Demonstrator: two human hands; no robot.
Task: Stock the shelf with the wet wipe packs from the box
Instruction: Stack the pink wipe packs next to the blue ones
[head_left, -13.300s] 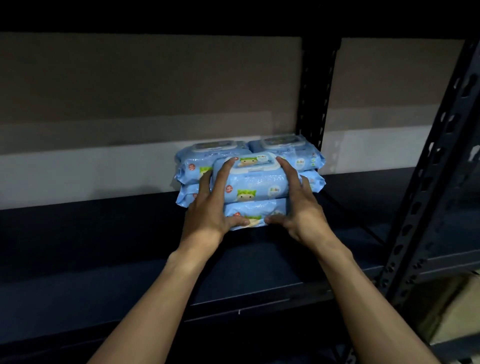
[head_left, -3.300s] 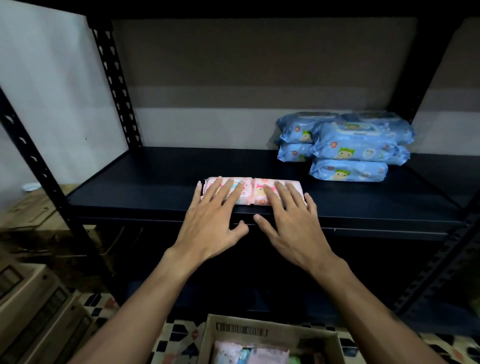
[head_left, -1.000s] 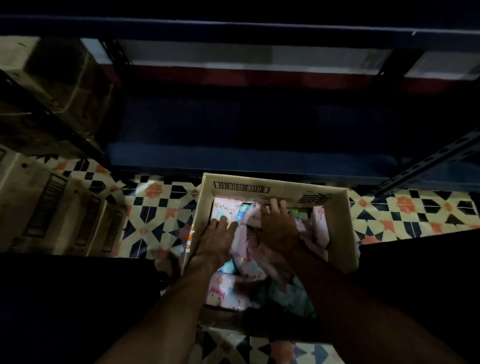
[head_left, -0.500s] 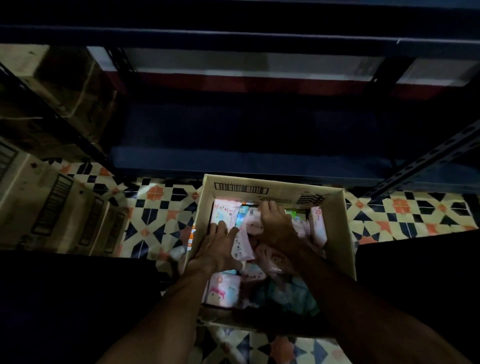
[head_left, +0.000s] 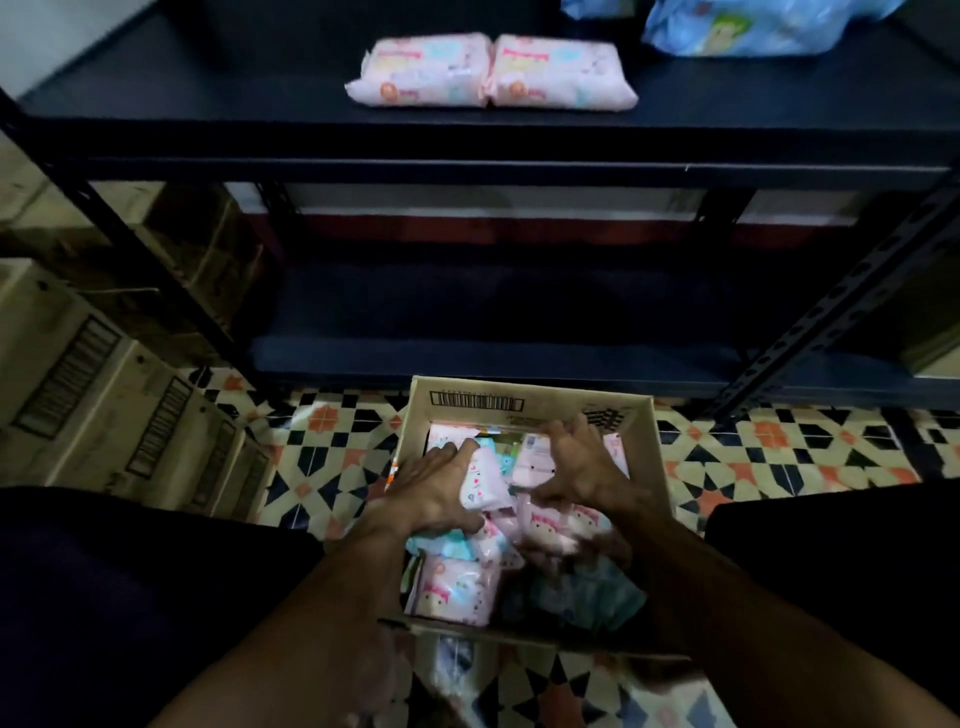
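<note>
Head view, looking steeply down. Low in the middle, on the patterned floor (head_left: 779, 457), an open cardboard box (head_left: 519, 402), its far wall toward the rack, full of loosely tumbled pink and pale-blue wipe packs.

Inside it, both grips, side by side and close together.
- **Left grip** (head_left: 441, 493): closed round a pink pack (head_left: 483, 483), fingers over its far left edge, thumb under its near end.
- **Right grip** (head_left: 576, 467): spread wide, fingers fairly straight toward the far wall and thumb stretched left. Laid against a second pack (head_left: 535, 460) just right of the first; outline a little blurred.

Between the two palms, then, both packs up on edge, long axes running roughly near to far.

Higher and farther, straight beyond the box, the dark shelf (head_left: 311, 140). Near its front edge, a pink pair (head_left: 421, 70) lying flat, touching end to end, long axes left to right. Right of that and farther back, blue packs (head_left: 753, 26), cut off by the top of the frame. At far left on the floor, stacked cartons (head_left: 104, 405).

By the look of it, the lifting stage of another round, with plenty left in the box. Next move probably up and away toward the far side, with about a quarter turn to bring the long axes left to right like the pink pair. Landing place much the same reach for either grip. Bare shelf open to the left of the pair, less so between it and the blue packs.
</note>
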